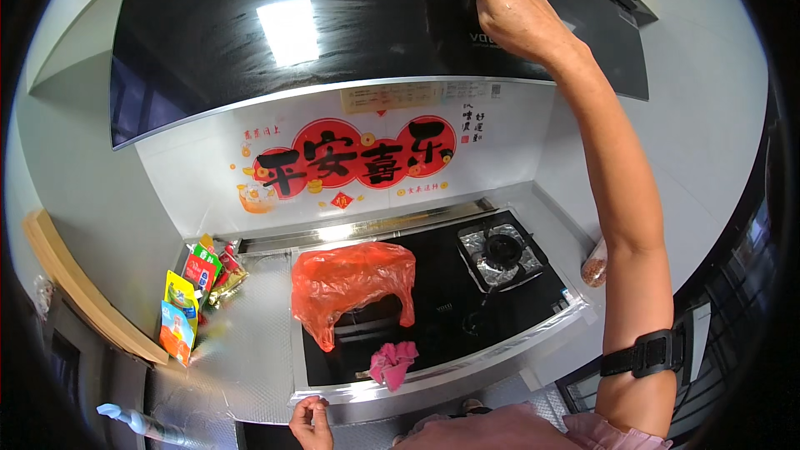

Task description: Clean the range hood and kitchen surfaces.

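My right hand (506,6) reaches up to the glossy black front of a range hood (387,25), near its row of touch icons; the fingertips are partly cut off by the picture's top edge. Low at the counter's front edge, my left hand (312,423) has its fingers curled, and nothing shows in it. A red plastic bag (353,275) lies spread over the left side of the black glass gas hob (437,325). Just in front of it a crumpled pink cloth (394,364) rests on the hob's front edge. The right burner (502,251) is uncovered, with foil around it.
Several seasoning packets (187,300) stand against the left wall on the foil-covered counter (256,325). A spray bottle (140,423) is at the lower left. A wooden board edge (81,287) shows at the left. A packet of brownish contents (594,269) lies right of the hob.
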Tool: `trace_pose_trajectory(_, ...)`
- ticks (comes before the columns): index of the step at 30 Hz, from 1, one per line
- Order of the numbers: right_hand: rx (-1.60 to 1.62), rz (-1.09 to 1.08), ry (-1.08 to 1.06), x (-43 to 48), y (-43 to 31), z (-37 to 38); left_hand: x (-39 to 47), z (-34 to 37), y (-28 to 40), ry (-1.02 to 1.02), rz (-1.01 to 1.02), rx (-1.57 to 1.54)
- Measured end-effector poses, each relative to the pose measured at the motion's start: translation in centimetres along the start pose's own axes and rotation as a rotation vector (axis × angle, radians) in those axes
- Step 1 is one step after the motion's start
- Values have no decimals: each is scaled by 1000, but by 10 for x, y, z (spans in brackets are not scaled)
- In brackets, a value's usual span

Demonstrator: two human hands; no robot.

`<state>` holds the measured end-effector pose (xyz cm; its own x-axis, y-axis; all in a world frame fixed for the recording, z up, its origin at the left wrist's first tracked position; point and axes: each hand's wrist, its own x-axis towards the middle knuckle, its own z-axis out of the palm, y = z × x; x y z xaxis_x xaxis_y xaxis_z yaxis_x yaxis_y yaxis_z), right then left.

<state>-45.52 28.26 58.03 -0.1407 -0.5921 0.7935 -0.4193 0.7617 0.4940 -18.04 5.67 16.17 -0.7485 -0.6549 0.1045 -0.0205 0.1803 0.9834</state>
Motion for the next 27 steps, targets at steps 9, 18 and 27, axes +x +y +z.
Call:
trace_pose_trajectory(9, 17, -8, -30, 0, 0, -2, 2, 3, -4, 9, 34, -20)
trace_pose_trajectory(18, 3, -20, -50, 3, 0, 2, -3, 0, -4, 1, 3, -32)
trace_pose_trajectory(27, -96, -31, -52, 5, 1, 5, -4, -4, -2, 26, -9, -26)
